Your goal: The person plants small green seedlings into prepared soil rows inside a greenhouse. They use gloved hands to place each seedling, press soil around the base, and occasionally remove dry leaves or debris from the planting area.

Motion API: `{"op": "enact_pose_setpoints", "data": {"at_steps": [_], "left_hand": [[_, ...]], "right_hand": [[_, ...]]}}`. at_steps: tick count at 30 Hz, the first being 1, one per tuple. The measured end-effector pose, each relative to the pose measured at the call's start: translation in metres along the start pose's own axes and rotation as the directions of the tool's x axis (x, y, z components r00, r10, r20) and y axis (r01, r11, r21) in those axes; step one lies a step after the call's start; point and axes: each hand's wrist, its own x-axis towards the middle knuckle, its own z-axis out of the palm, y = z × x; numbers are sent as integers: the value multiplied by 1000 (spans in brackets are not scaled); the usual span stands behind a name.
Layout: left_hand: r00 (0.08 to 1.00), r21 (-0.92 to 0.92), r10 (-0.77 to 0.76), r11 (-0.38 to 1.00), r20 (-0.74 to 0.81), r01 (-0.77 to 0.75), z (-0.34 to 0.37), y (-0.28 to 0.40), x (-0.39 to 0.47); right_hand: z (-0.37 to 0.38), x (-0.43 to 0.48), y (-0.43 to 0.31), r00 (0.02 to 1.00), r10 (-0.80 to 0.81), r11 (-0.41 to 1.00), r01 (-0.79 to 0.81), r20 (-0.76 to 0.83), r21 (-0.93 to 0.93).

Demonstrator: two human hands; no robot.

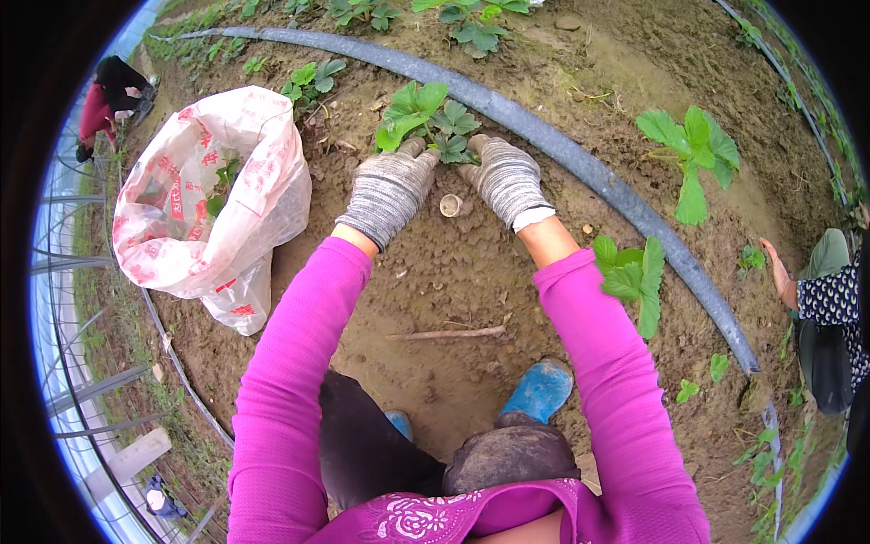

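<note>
My left hand (396, 185), in a grey knitted glove, is at the left base of a small strawberry plant (423, 114). On the plant's other side my right hand (504, 175), gloved alike, has its fingers down at the stems near the soil. Whether either hand grips a stem is hidden by leaves and fingers. A small pale round cup-like object (450, 205) lies on the soil between my wrists. Left of my left hand stands an open white plastic sack (285, 197) with red print and some green leaves inside.
A grey hose (523, 119) curves across the soil just beyond the plant. More strawberry plants (694, 151) grow on its far side. A thin stick (445, 334) lies near my blue shoes. A person (826, 292) crouches at the far right; another bends over at the upper left.
</note>
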Motion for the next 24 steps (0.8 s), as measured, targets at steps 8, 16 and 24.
{"op": "enact_pose_setpoints", "data": {"at_steps": [8,16,24], "left_hand": [[998,7,-62,998,-1,62,-6,7,11],[989,-45,-123,992,-88,119,8,7,2],[981,-76,-154,986,-119,146,15,10,8]], "right_hand": [[7,22,5,981,-67,992,46,-181,-118],[10,30,-5,962,-74,983,27,-261,-179],[-9,41,-9,916,-133,947,4,-379,-322]]}}
